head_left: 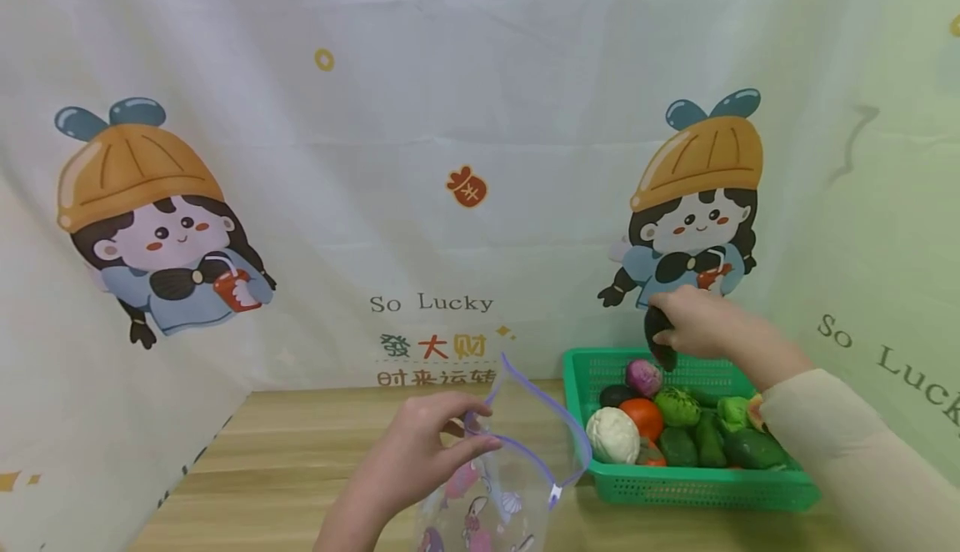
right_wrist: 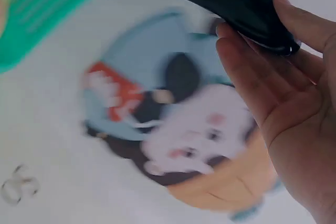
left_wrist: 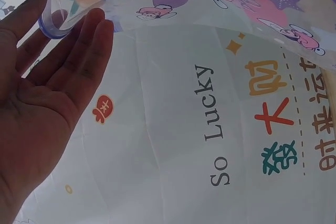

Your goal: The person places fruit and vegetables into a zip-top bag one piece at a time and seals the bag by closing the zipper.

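Observation:
My left hand (head_left: 420, 444) pinches the rim of a clear plastic zip bag (head_left: 487, 502) with a purple edge and a white slider. The bag's mouth gapes. Pink and purple sea-themed prints cover its side in the left wrist view, where the left hand (left_wrist: 58, 82) has thumb and fingers about the rim. Above the green basket, my right hand (head_left: 697, 323) grips a long, dark eggplant (head_left: 660, 339) by its upper end. In the right wrist view the glossy eggplant (right_wrist: 226, 6) sits between the thumb and fingers of the right hand (right_wrist: 289, 82).
A green plastic basket (head_left: 705, 485) stands on the wooden table (head_left: 300, 444) at the right. In it lie a white cauliflower-like head (head_left: 613, 435), a tomato (head_left: 642, 419), a purple onion (head_left: 643, 377) and several green vegetables. A printed cloth (head_left: 375, 160) hangs behind.

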Demonstrator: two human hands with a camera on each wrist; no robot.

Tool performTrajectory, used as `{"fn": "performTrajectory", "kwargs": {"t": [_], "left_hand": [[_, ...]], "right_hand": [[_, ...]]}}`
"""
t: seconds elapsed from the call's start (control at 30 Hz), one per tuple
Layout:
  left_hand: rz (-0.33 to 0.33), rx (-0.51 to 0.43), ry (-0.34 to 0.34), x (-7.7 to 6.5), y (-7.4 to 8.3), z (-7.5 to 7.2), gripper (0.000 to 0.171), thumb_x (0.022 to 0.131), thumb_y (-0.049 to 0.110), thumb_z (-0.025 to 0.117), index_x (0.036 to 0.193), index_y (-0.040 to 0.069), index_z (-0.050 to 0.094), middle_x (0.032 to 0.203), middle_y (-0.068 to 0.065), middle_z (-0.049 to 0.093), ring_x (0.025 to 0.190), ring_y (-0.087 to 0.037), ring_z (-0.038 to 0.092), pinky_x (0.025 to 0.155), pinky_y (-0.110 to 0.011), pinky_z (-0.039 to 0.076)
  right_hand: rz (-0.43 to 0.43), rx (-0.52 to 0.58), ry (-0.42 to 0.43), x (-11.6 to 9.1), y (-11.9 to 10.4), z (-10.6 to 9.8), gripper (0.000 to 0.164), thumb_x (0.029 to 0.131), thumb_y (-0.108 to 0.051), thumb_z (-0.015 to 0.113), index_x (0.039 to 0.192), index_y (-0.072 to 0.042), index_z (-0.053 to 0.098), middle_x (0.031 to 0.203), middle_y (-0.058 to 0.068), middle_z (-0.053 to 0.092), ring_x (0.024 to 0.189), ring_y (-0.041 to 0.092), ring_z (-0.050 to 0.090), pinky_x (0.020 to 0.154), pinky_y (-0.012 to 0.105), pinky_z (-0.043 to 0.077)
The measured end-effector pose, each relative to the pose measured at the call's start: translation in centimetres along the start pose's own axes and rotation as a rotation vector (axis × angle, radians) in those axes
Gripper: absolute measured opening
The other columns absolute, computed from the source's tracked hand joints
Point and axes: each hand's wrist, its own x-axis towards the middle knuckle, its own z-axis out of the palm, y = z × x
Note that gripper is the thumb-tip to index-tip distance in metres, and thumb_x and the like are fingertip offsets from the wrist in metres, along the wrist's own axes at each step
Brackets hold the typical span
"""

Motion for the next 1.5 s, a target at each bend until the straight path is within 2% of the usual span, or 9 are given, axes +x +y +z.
{"fn": "performTrajectory", "kwargs": {"t": [0.2,0.4,0.63,0.8,0.87,0.97,1.17,1.33,1.5], "left_hand": [[0.005,-0.012,0.013,0.0,0.2,-0.2,0.018,0.085,0.027,0.073,0.099,0.018,0.066,0.091,0.011,0.066,0.082,-0.005,0.061,0.072,-0.022,0.056],[0.078,-0.005,0.037,0.0,0.3,-0.3,0.014,0.085,0.024,0.073,0.095,0.016,0.066,0.090,0.009,0.066,0.081,-0.007,0.063,0.071,-0.022,0.057],[0.120,0.001,0.035,0.2,0.8,-0.4,0.011,0.086,0.024,0.072,0.087,0.018,0.063,0.086,0.010,0.062,0.082,-0.004,0.061,0.073,-0.020,0.056],[0.116,0.028,0.053,0.1,1.1,-0.5,0.011,0.085,0.022,0.073,0.085,0.019,0.063,0.089,0.011,0.062,0.083,-0.006,0.061,0.073,-0.021,0.056],[0.116,0.034,0.057,0.1,1.2,-0.5,0.011,0.085,0.022,0.073,0.085,0.018,0.063,0.091,0.011,0.063,0.084,-0.005,0.060,0.073,-0.020,0.056],[0.133,0.032,0.061,-0.1,1.4,-0.6,0.008,0.087,0.023,0.072,0.087,0.019,0.064,0.094,0.012,0.063,0.085,-0.003,0.061,0.074,-0.020,0.056],[0.211,0.070,0.120,-0.1,2.4,-0.8,0.005,0.086,0.021,0.072,0.087,0.021,0.068,0.112,0.005,0.065,0.089,-0.004,0.064,0.069,-0.023,0.057],[0.255,0.085,0.162,0.0,3.2,-0.9,0.005,0.086,0.019,0.073,0.084,0.020,0.069,0.104,0.004,0.068,0.099,-0.013,0.064,0.071,-0.022,0.057],[0.304,0.068,0.185,0.2,3.5,-0.9,0.006,0.085,0.014,0.073,0.082,0.016,0.068,0.099,0.003,0.068,0.097,-0.014,0.064,0.068,-0.016,0.054]], "right_hand": [[-0.103,0.243,0.394,-3.7,-5.7,-0.2,0.049,0.086,-0.022,0.073,0.127,0.001,0.056,0.110,0.012,0.066,0.088,0.020,0.065,0.075,0.042,0.057],[-0.165,0.511,0.757,-8.5,-11.0,0.4,0.059,0.075,-0.006,0.081,0.129,-0.009,0.057,0.106,-0.001,0.067,0.088,0.005,0.063,0.074,0.020,0.056],[-0.365,0.589,0.905,-9.8,-15.1,-1.7,0.060,0.068,0.005,0.082,0.123,0.002,0.059,0.098,0.006,0.068,0.083,0.009,0.064,0.076,0.015,0.054],[-0.355,0.684,1.060,-10.1,-16.3,-2.0,0.051,0.076,0.000,0.078,0.121,0.012,0.057,0.097,0.015,0.066,0.085,0.009,0.064,0.079,0.015,0.053],[-0.312,0.773,1.039,-10.2,-16.1,-1.5,0.052,0.079,0.003,0.075,0.125,0.010,0.054,0.098,0.015,0.066,0.087,0.012,0.065,0.080,0.017,0.053],[-0.174,0.901,0.855,-10.2,-16.1,-0.6,0.059,0.081,0.005,0.072,0.133,-0.003,0.045,0.100,0.006,0.068,0.086,0.014,0.066,0.077,0.018,0.054],[0.103,0.909,0.487,-9.0,-16.8,0.4,0.041,0.087,-0.036,0.070,0.119,-0.023,0.046,0.093,-0.009,0.070,0.091,0.008,0.065,0.073,0.034,0.053],[0.065,0.702,0.401,-8.4,-16.9,1.4,0.029,0.088,-0.051,0.063,0.108,-0.030,0.061,0.090,-0.021,0.067,0.092,0.003,0.057,0.074,0.036,0.052],[-0.013,0.724,0.402,-8.1,-16.6,1.9,0.024,0.092,-0.042,0.062,0.107,-0.024,0.069,0.098,-0.017,0.068,0.086,0.000,0.063,0.075,0.029,0.057]]}}
